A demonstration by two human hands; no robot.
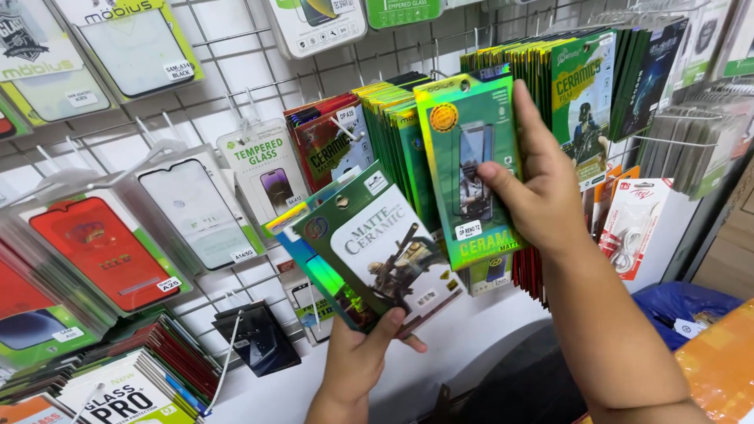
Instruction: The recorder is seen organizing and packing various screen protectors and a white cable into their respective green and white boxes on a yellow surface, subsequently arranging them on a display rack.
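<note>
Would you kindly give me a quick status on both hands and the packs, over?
Left hand gripping a small stack of packs from below. Right hand pinching a shiny green pack on the hanging row. Nothing between the hands.

The left hand grips a fanned bundle of flat packets from below, thumb across the front; the foremost is dark green with a white panel, tilted to the right; the right hand pinches a shiny green packet upright, thumb on its face, just in front of a hanging row of green packets; a wire grid wall carries more packets; a white cable pack hangs at right.
</note>
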